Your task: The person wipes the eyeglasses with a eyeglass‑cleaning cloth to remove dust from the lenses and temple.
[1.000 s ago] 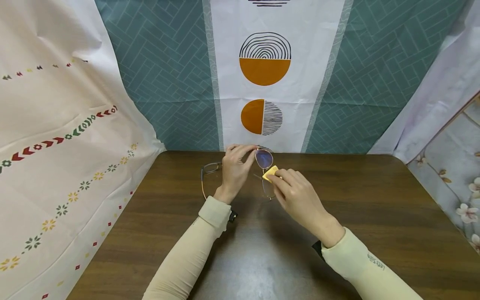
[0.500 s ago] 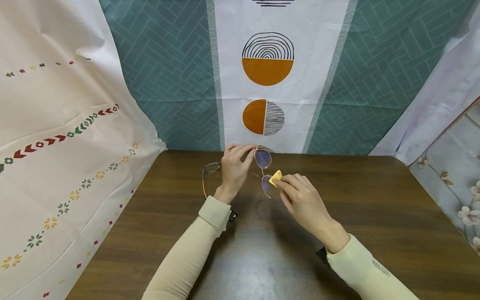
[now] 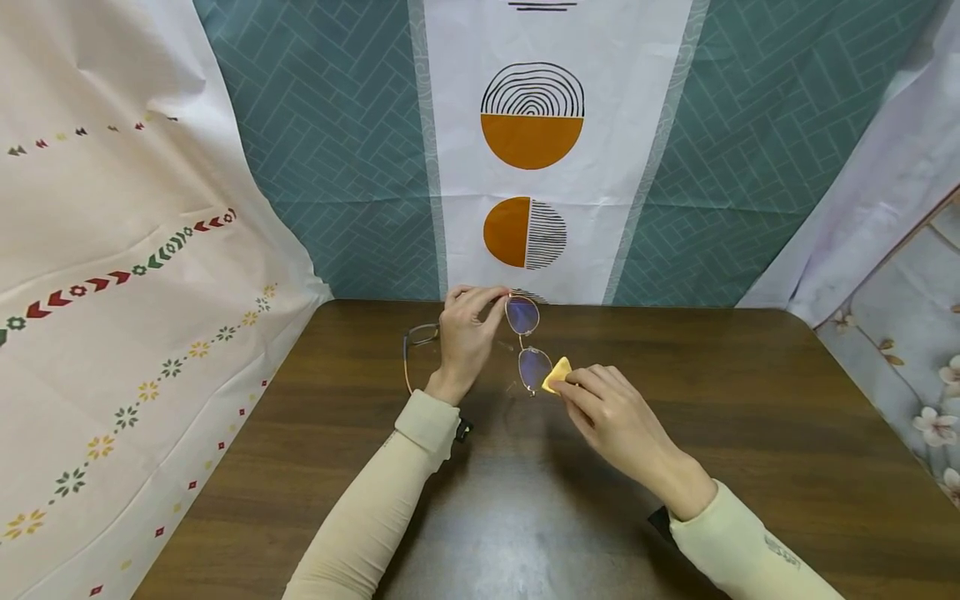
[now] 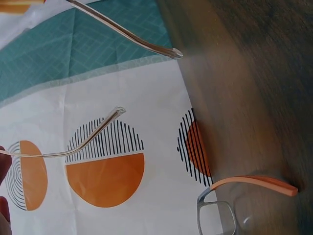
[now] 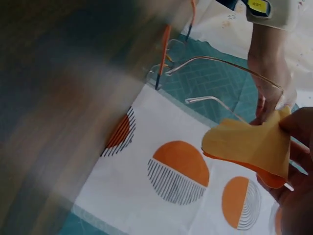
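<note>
A pair of thin gold-rimmed eyeglasses (image 3: 535,369) hangs above the table, one lens over the other. My left hand (image 3: 467,337) pinches it by the upper lens's outer corner, between thumb and fingers. In the left wrist view its temple arms (image 4: 117,29) stretch out with clear tips. My right hand (image 3: 618,421) pinches a folded yellow cleaning cloth (image 3: 557,376), its edge right at the lower lens's outer rim. The right wrist view shows the cloth (image 5: 249,147) large, hiding most of the lenses.
A second pair of eyeglasses, with dark rims and orange-brown temples (image 4: 254,181), rests on the brown wooden table (image 3: 750,417) behind my left hand, partly hidden by it. A patterned curtain (image 3: 337,167) rises at the table's back edge. White patterned fabric (image 3: 150,333) hangs along the left side.
My right hand has moved the cloth from the bridge down and right, across the lower lens to its outer rim. The lower lens is now uncovered. My left hand has stayed nearly still.
</note>
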Action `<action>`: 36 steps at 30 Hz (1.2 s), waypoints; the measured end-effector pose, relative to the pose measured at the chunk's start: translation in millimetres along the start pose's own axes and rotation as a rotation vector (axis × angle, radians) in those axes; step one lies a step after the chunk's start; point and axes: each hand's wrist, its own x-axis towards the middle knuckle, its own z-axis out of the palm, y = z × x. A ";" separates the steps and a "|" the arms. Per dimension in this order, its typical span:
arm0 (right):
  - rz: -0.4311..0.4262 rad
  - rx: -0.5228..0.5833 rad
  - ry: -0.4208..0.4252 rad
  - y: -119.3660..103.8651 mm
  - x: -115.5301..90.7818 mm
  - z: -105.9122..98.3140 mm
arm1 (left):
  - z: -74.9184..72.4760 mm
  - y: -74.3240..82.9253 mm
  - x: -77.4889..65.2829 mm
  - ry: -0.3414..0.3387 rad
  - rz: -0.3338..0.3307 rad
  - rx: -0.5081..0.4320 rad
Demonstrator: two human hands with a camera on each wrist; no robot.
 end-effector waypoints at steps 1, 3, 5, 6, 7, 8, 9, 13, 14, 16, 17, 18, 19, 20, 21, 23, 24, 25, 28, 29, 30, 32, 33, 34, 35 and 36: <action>0.027 0.024 -0.006 -0.1 -0.7 -0.9 | -0.3 0.2 0.2 -0.003 0.007 0.000; 0.104 0.091 -0.007 0.4 -1.3 -3.1 | -0.7 0.5 0.8 -0.011 0.021 0.004; 0.206 0.161 0.001 1.3 0.0 -6.7 | -1.0 0.8 1.4 -0.016 0.031 0.008; 0.260 0.189 0.008 2.0 1.5 -9.0 | -1.0 0.8 1.7 -0.018 0.033 0.009; 0.309 0.205 0.014 2.9 3.7 -11.3 | -1.0 0.8 1.8 -0.019 0.033 0.011; 0.352 0.213 0.024 4.0 6.5 -13.4 | -1.1 1.0 1.9 -0.018 0.033 0.011; 0.384 0.203 0.032 4.8 9.9 -15.5 | -1.0 1.2 1.8 -0.015 0.034 0.012; 0.382 0.086 0.073 5.4 24.2 -18.6 | -0.1 3.3 0.8 -0.014 0.035 0.010; 0.347 0.050 0.080 4.9 27.3 -17.7 | 0.3 4.2 0.4 -0.015 0.036 0.009; 0.254 -0.004 0.080 3.4 31.9 -14.1 | 1.5 6.0 -0.3 -0.020 0.036 0.008; 0.207 -0.022 0.074 2.7 33.4 -11.6 | 2.2 7.1 -0.5 -0.021 0.037 0.007; 0.164 -0.034 0.065 2.2 34.1 -9.2 | 2.8 8.4 -0.6 -0.022 0.039 0.007; 0.133 -0.040 0.055 1.9 34.1 -6.9 | 3.3 9.6 -0.8 -0.022 0.040 0.008; 0.117 -0.042 0.046 1.8 33.3 -4.8 | 3.7 10.9 -0.8 -0.020 0.042 0.008; 0.114 -0.039 0.038 2.1 32.0 -3.2 | 4.1 11.9 -0.6 -0.018 0.043 0.010; 0.131 -0.040 0.030 3.2 29.0 -1.3 | 4.2 13.0 -0.3 -0.009 0.043 0.012; 0.146 -0.039 0.027 3.9 27.4 -1.1 | 4.0 13.0 0.0 -0.004 0.040 0.016; 0.162 -0.036 0.024 4.6 25.9 -0.9 | 3.6 12.7 0.2 0.002 0.038 0.020; 0.212 -0.014 0.016 5.6 21.9 -1.4 | 2.4 10.8 0.9 0.017 0.026 0.036; 0.234 0.005 0.015 5.4 20.4 -1.5 | 2.1 10.1 1.1 0.019 0.023 0.042; 0.256 0.025 0.013 5.1 19.1 -1.5 | 1.9 9.7 1.3 0.019 0.018 0.049; 0.295 0.067 0.011 4.0 16.5 -1.6 | 2.0 9.2 1.4 0.019 0.011 0.060; 0.311 0.087 0.010 3.5 15.3 -1.5 | 2.1 9.0 1.4 0.018 0.009 0.065; 0.322 0.104 0.008 3.0 14.3 -1.5 | 2.2 8.9 1.4 0.017 0.007 0.069; 0.329 0.117 0.005 2.4 13.5 -1.5 | 2.3 8.6 1.4 0.016 0.006 0.070; 0.330 0.121 0.002 1.9 13.2 -1.5 | 2.3 8.4 1.4 0.015 0.005 0.071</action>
